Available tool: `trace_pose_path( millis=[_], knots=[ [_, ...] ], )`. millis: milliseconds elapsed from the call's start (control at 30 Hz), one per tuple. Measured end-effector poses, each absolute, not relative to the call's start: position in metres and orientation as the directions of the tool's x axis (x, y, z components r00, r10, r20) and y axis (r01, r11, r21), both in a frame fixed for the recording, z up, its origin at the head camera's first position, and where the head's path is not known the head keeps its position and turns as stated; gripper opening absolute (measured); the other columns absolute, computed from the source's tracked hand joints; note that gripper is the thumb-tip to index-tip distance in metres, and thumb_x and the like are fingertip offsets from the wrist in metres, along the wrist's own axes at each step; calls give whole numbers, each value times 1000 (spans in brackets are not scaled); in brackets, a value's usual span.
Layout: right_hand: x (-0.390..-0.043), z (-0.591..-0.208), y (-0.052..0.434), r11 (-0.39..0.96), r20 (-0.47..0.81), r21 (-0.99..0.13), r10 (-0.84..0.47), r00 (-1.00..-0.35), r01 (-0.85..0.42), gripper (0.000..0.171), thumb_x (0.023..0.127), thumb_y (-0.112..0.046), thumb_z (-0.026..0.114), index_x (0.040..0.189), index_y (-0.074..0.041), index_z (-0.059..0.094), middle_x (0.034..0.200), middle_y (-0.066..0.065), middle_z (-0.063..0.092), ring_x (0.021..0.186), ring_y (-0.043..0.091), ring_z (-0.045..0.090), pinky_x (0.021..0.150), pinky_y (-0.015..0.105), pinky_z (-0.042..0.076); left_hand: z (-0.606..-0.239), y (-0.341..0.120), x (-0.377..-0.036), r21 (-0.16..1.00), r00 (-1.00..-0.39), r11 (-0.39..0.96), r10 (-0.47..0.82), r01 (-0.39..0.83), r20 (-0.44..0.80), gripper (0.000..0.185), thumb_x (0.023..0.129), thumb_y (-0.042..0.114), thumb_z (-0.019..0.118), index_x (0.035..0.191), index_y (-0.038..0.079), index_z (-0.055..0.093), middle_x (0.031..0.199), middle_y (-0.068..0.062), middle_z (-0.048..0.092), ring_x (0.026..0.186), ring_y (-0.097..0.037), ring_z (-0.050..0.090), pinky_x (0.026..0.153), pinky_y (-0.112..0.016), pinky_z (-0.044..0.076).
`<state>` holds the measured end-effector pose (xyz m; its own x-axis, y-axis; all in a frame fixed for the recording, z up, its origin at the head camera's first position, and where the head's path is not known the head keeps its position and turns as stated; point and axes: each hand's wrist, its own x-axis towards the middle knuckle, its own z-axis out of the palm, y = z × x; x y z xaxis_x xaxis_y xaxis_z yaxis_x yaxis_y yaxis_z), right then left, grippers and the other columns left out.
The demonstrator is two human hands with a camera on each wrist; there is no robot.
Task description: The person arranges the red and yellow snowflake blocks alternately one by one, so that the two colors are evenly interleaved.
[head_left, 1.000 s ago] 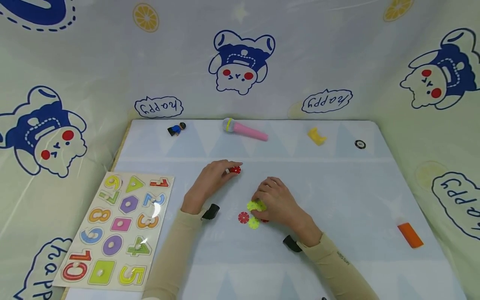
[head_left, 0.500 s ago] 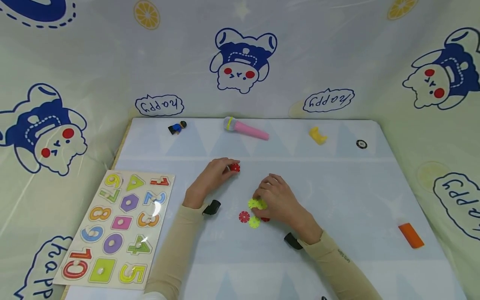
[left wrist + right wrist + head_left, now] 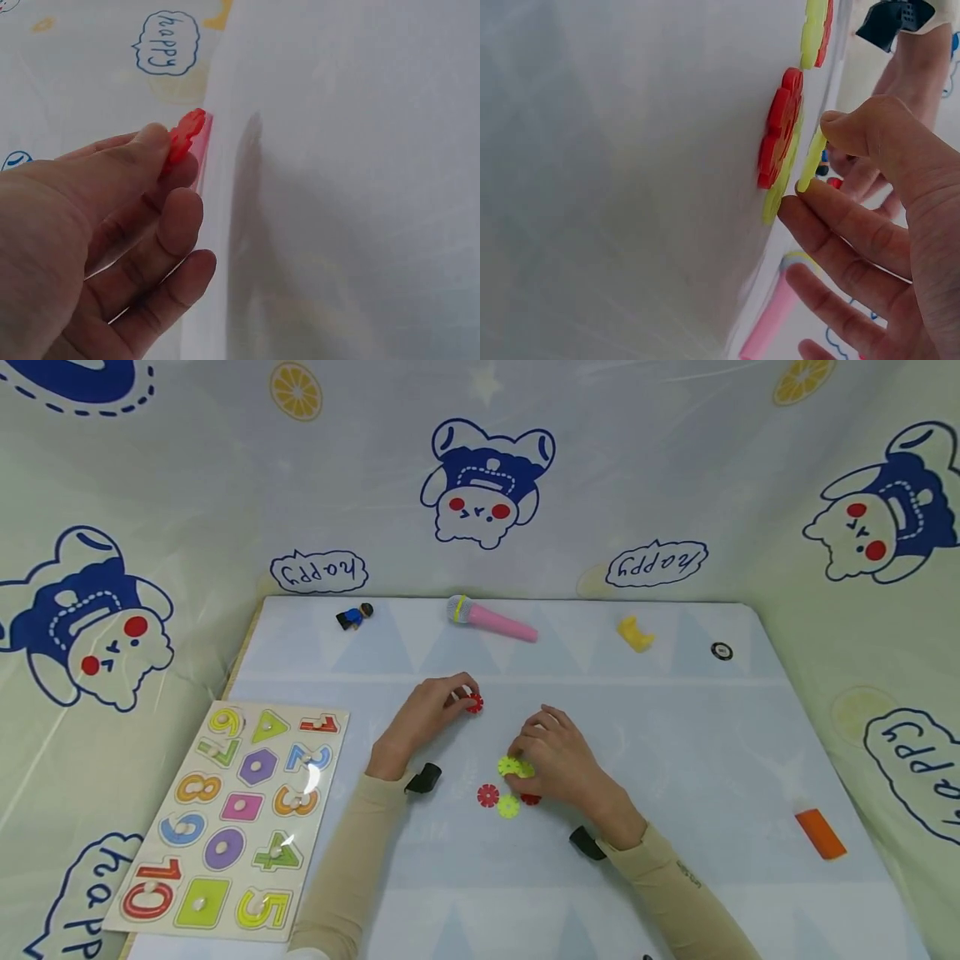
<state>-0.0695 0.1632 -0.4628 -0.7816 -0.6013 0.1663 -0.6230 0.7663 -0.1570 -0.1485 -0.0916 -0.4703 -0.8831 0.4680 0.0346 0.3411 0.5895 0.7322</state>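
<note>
My left hand (image 3: 420, 718) pinches a red notched plastic disc (image 3: 187, 137) between thumb and fingertip, raised toward the middle of the table. My right hand (image 3: 561, 764) is over a small group of similar discs. Between its thumb and index finger it holds a yellow-green disc (image 3: 812, 159), seen edge-on in the right wrist view. Beside that hand lie a red disc (image 3: 487, 795) and another yellow-green disc (image 3: 508, 807). A further red disc (image 3: 781, 131) lies against a yellow-green one, partly hidden by the right hand in the head view.
A number-and-shape puzzle board (image 3: 242, 807) lies at the left. Along the back are a toy figure (image 3: 354, 616), a pink microphone (image 3: 495, 620), a yellow piece (image 3: 635, 633) and a black-and-white round piece (image 3: 722, 651). An orange block (image 3: 821, 834) lies at the right.
The red disc in my left hand has turned, showing its face more to the head camera, and shifted slightly to the right. My right hand has barely moved.
</note>
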Motion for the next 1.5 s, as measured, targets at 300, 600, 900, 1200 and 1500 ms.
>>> trace_pose_path(
  millis=[300, 600, 900, 1200, 1500],
  knots=[
    [-81, -451, 165, 788, 134, -188, -571, -810, -586, 31, 82, -40, 95, 98, -16, 84, 99, -1, 80, 116, 27, 66, 126, 59, 39, -468, -90, -163, 724, -903, 612, 429, 319, 35, 17, 104, 14, 76, 120, 10, 79, 111, -4, 79, 89, -19, 64, 85, -33, 55],
    [-98, -439, 166, 786, 187, -188, -560, -807, -589, 32, 81, -38, 96, 98, -14, 84, 97, 0, 80, 116, 28, 67, 127, 60, 37, -471, -96, -192, 721, -937, 664, 344, 198, -60, 23, 106, 14, 73, 128, 9, 75, 117, -10, 77, 102, -26, 67, 98, -42, 57],
    [-99, -442, 166, 790, 164, -194, -559, -813, -582, 31, 82, -38, 95, 99, -13, 85, 98, 0, 81, 118, 29, 67, 128, 61, 34, -472, -99, -201, 726, -938, 665, 336, 176, -80, 18, 106, 13, 72, 122, 7, 78, 114, -14, 74, 99, -28, 65, 91, -41, 53],
    [-103, -442, 167, 796, 163, -195, -550, -819, -573, 30, 83, -37, 94, 100, -14, 85, 100, 0, 81, 120, 29, 66, 130, 60, 32, -481, -100, -205, 733, -937, 654, 343, 187, -68, 18, 105, 13, 74, 120, 6, 78, 114, -15, 67, 103, -30, 62, 95, -42, 52],
    [-144, -444, 160, 829, 50, -208, -520, -853, -518, 32, 87, -39, 92, 105, -14, 83, 98, -1, 81, 93, 22, 73, 95, 45, 59, -479, -96, -207, 735, -937, 653, 342, 183, -70, 18, 104, 12, 74, 121, 6, 79, 114, -15, 68, 101, -28, 62, 92, -40, 52]
  ],
)
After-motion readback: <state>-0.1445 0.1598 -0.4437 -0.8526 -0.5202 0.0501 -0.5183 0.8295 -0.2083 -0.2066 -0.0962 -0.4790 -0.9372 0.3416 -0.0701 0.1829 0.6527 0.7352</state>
